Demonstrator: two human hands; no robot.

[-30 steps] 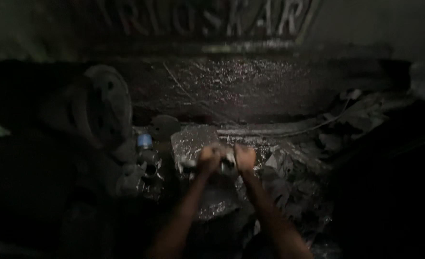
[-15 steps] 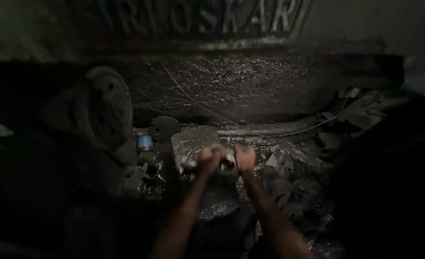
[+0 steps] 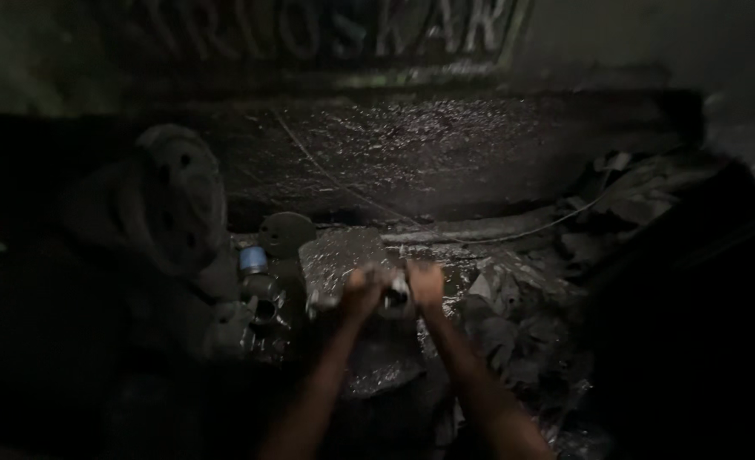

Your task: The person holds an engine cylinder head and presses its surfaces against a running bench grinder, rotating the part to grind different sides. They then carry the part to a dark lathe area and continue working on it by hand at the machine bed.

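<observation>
In a dim, oily spot, both my hands grip a small shiny metal part (image 3: pixel 392 294) held between them. My left hand (image 3: pixel 358 294) closes on its left end and my right hand (image 3: pixel 426 284) on its right end. They hover just above a wet, greasy metal block (image 3: pixel 343 255). The part's exact shape is too dark and blurred to make out.
A large dark pulley wheel (image 3: pixel 177 200) leans at the left. A small round disc (image 3: pixel 285 232) and a blue cylinder (image 3: pixel 253 259) sit beside it. Greasy rags and debris (image 3: pixel 513 298) lie to the right, a wire (image 3: pixel 531 232) trails across, and a big oily machine casing (image 3: pixel 445 153) rises behind.
Both hands stay clamped on the metal part in nearly the same place; they have shifted only slightly over the block.
</observation>
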